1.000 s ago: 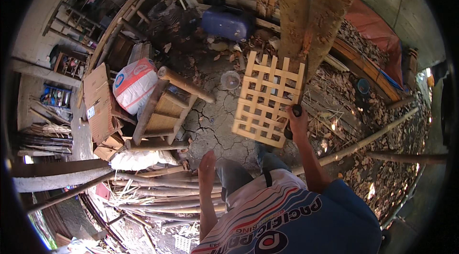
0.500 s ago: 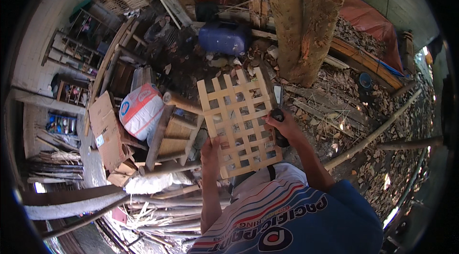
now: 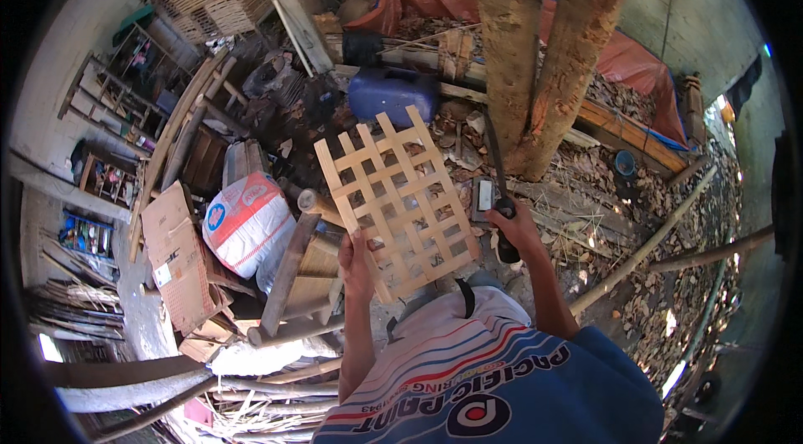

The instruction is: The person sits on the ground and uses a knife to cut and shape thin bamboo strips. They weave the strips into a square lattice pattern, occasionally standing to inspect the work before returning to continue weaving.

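Observation:
My left hand (image 3: 356, 264) grips the lower left edge of a woven bamboo lattice panel (image 3: 404, 191), its pale slats crossing with square gaps between them. The panel tilts to the left in front of me. Just beyond its right edge, my right hand (image 3: 520, 231) is closed around the black handle of a machete (image 3: 497, 161). Its dark narrow blade points up and away from me. A small gap separates the right hand from the panel.
A bamboo stool-like frame (image 3: 305, 264) and a white-and-red sack (image 3: 248, 222) stand left, beside flattened cardboard (image 3: 176, 264). Ahead are a blue jerrycan (image 3: 391, 94) and two thick wooden posts (image 3: 577, 51). A bamboo pole (image 3: 644, 247) crosses the leaf-strewn ground at right.
The panel has shifted left and tilted further. My right hand has come away from its right edge and moved right, and the machete's blade now shows clearly.

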A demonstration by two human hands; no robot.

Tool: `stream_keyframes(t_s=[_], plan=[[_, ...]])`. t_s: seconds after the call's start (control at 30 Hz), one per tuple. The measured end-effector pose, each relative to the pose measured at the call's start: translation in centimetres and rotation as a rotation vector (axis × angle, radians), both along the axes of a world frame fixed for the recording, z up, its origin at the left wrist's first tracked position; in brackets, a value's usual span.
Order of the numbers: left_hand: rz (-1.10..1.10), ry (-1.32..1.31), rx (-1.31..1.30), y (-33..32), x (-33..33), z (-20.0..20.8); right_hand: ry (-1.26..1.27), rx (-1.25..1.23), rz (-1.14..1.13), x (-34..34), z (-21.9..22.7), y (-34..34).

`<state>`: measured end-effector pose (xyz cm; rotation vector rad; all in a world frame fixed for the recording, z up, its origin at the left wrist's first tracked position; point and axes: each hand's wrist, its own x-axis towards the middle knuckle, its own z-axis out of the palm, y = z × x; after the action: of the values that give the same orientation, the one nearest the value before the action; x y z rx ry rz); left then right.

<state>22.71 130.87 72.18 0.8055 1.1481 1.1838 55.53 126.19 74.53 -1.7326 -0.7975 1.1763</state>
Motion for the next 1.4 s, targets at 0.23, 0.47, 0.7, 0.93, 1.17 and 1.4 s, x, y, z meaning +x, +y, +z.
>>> stream_keyframes(t_s=[0.23, 0.47, 0.7, 0.93, 1.17, 1.4], plan=[[0.076, -0.014, 0.011, 2.0, -1.7, 0.8, -0.231, 0.027, 0.092, 0.3, -5.3, -1.1], [0.198, -0.213, 0.063, 4.1, 0.4, 0.9, -0.141, 0.075, 0.079, 1.3, -1.7, 1.8], [0.225, -0.219, 0.083, 4.7, 3.6, 1.8, -0.564, 0.374, 0.128, 0.3, 1.5, 6.7], [0.288, -0.127, 0.167, 2.6, 3.2, 2.0, -0.610, 0.261, 0.199, -2.9, 2.8, 8.9], [0.357, -0.035, 0.176, 0.0, 0.0, 2.6, -0.844, 0.176, 0.208, 2.4, -0.8, 7.8], [0.246, -0.080, 0.068, -1.3, 1.1, 1.8, -0.186, 0.141, 0.339, 2.3, 0.1, 7.7]])
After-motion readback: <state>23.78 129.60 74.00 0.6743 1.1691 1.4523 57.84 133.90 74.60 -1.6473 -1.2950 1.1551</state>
